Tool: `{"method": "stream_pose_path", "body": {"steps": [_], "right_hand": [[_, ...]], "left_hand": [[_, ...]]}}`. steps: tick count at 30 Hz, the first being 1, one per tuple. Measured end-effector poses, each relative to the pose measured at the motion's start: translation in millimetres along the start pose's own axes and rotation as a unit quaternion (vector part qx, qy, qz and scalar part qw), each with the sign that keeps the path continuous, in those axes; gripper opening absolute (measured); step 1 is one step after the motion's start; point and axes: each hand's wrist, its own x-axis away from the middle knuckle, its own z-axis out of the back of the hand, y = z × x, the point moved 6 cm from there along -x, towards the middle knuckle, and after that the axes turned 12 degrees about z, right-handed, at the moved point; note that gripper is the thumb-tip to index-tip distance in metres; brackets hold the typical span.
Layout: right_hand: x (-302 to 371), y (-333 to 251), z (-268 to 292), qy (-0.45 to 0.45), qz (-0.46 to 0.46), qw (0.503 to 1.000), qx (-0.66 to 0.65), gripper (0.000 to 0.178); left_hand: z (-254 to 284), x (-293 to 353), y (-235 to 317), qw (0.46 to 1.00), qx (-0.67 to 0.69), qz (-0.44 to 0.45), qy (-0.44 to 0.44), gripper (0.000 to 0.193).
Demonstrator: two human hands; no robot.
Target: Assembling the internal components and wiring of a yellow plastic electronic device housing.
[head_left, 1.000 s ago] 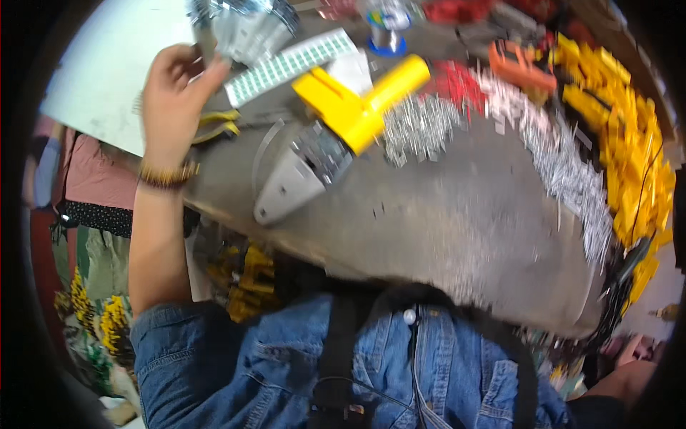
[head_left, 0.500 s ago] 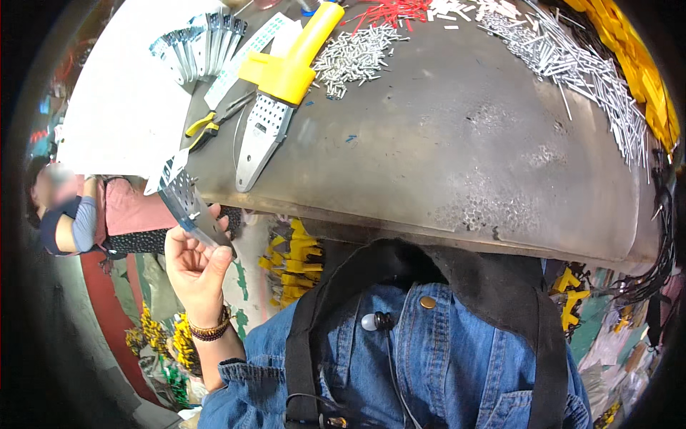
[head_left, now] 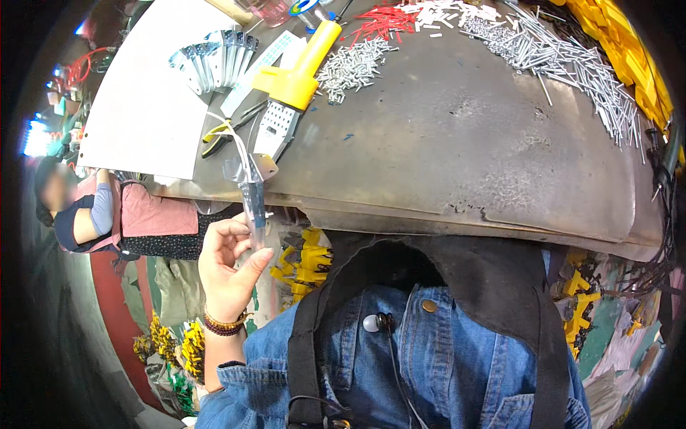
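Upright in my left hand (head_left: 230,270) is a narrow, perforated metal piece (head_left: 253,200), seen almost edge-on. Thumb and fingers pinch its lower end. White wires and a clear flap stick out at its top, and a small white pin shows on its side. Just beyond it on the table lies a yellow plastic handle (head_left: 296,84) fitted to a perforated, tapering metal plate (head_left: 279,127). Pliers (head_left: 214,141) with yellow and black grips rest beside that plate. My right hand is out of view.
Several similar metal pieces (head_left: 214,61) lie fanned on a white sheet (head_left: 143,107). Small metal tubes (head_left: 354,68), red sleeves (head_left: 379,23) and long silvery pins (head_left: 572,68) are heaped on the dark table (head_left: 429,143). A co-worker (head_left: 143,211) sits at left.
My left hand has moved right with the metal piece and turned it from slanting to upright, nearly edge-on. Its white wires now show. The view has shifted slightly.
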Motion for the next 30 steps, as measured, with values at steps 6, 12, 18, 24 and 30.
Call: {"method": "stream_pose_path", "body": {"steps": [6, 12, 18, 24, 30], "right_hand": [[11.2, 1.6, -7.8, 0.012, -0.002, 0.999, -0.033, 0.038], [14.1, 7.2, -18.3, 0.018, -0.013, 0.998, -0.056, 0.037], [11.4, 10.2, -31.0, 0.023, -0.016, 0.996, -0.082, 0.035], [14.3, 16.1, -48.5, 0.034, -0.022, 0.993, -0.111, 0.034], [7.4, 22.7, -64.7, 0.034, -0.024, 0.990, -0.138, 0.032]], "left_hand": [[-5.2, 7.4, 2.1, 1.000, 0.012, 0.001, -0.016, 0.041], [-15.2, 1.7, -2.3, 0.999, -0.007, 0.011, -0.041, 0.040], [-16.2, 0.3, -5.5, 0.999, -0.008, 0.027, -0.022, 0.040], [-18.4, -0.3, -4.9, 0.998, -0.040, 0.027, -0.027, 0.042], [-27.6, -12.6, 8.8, 0.990, -0.142, -0.017, -0.007, 0.039]]}}
